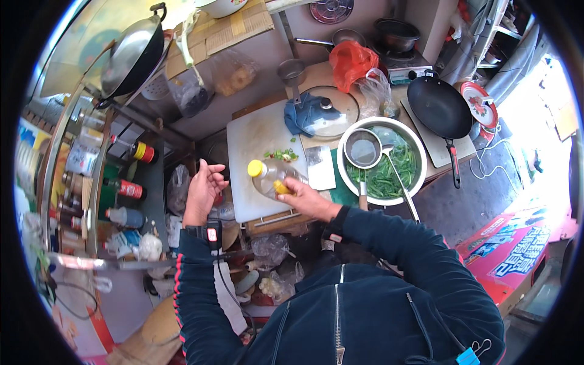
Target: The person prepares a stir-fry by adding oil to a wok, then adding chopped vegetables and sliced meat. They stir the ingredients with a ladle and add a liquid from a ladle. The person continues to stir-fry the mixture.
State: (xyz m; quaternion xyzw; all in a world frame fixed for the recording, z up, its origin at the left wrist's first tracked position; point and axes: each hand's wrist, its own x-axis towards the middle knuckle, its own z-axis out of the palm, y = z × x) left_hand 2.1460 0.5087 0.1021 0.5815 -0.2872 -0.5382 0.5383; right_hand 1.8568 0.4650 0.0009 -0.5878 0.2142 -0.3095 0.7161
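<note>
My right hand point(312, 199) grips a clear plastic oil bottle point(268, 175) with a yellow cap by its yellow handle. The bottle is tilted over a white cutting board point(251, 132), its cap towards the left. Chopped green pieces point(285, 155) lie on the board, just beyond the bottle. Left of the board, my left hand point(204, 191) is raised and holds nothing, its fingers apart. A flat rectangular blade-like piece point(320, 166) rests by the board's right edge. Farther right, a metal basin point(422, 169) contains leafy greens point(394, 171) in liquid, a ladle point(401, 182) and a fine strainer point(363, 148).
A glass lid point(346, 114) and blue cloth point(296, 114) lie behind the board. A black frying pan point(440, 107) is at the right, its handle jutting forward. Sauce bottles point(132, 189) line the left shelf; a wok point(132, 54) sits higher. Plastic bags point(232, 68) hang behind.
</note>
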